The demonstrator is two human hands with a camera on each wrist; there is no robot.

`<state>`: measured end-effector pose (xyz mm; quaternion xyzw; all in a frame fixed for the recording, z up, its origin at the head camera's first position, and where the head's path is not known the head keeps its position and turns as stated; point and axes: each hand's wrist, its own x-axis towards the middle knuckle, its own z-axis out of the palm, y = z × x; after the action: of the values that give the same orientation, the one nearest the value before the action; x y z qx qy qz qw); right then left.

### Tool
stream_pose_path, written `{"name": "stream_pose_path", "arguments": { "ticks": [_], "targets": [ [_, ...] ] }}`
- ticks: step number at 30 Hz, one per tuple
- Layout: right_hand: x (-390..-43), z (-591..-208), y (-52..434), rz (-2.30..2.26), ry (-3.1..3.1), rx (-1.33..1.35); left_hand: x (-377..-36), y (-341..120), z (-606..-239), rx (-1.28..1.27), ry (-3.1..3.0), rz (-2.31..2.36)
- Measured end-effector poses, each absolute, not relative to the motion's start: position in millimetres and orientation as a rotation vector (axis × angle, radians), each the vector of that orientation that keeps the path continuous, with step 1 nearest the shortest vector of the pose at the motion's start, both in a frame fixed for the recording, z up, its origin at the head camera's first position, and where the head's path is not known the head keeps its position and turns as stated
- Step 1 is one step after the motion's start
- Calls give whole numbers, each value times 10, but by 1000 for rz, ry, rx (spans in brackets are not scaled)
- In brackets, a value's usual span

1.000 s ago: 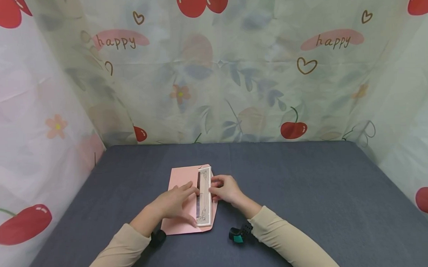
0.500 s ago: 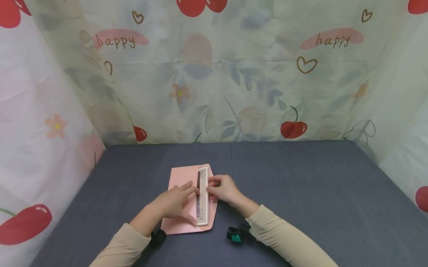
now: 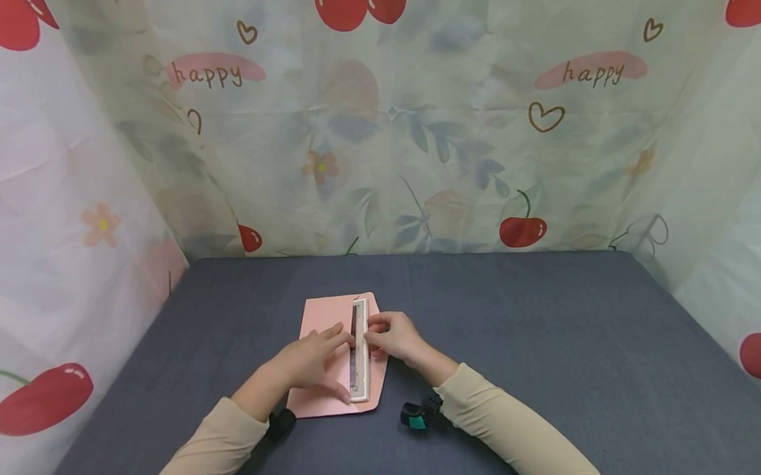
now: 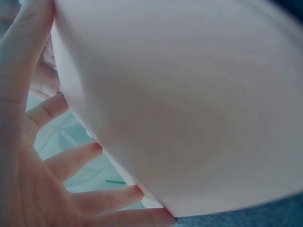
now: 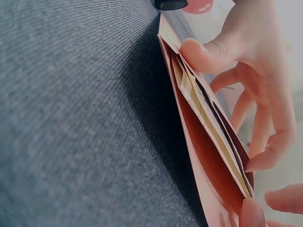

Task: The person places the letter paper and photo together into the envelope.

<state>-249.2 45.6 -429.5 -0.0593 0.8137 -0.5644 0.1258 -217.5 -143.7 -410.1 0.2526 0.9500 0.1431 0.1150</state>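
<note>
Right now your pink envelope point(image 3: 328, 358) lies flat on the grey table point(image 3: 548, 343), a little left of the middle and near your edge, with its open mouth turned to the right. A white-bordered card point(image 3: 360, 350) sits at that mouth, most of it already inside and only a narrow strip showing. Your right hand point(image 3: 393, 337) has its thumb and curled fingers closed on the card's outer long edge; the right wrist view shows the thumb point(image 5: 208, 54) on that edge and the card lying between the envelope's two walls. Your left hand point(image 3: 309, 362) lies on the envelope with the fingers nearly straight, their tips at the mouth beside the card, pressing rather than gripping; the left wrist view shows little but pink paper point(image 4: 180, 104) against those fingers.

By my reading, you are in the middle of sliding the card in. What comes next seems to call for a level push to the left while your left hand pins the envelope, so that the card's corners do not catch on the envelope's mouth.
</note>
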Motion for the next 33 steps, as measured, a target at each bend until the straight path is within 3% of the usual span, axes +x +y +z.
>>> {"name": "stream_pose_path", "arguments": {
  "ticks": [33],
  "targets": [
    [-2499,-4295,374,-1658,2278,-131,-2166,-1422,-4086,703,2781,398]
  ]
}}
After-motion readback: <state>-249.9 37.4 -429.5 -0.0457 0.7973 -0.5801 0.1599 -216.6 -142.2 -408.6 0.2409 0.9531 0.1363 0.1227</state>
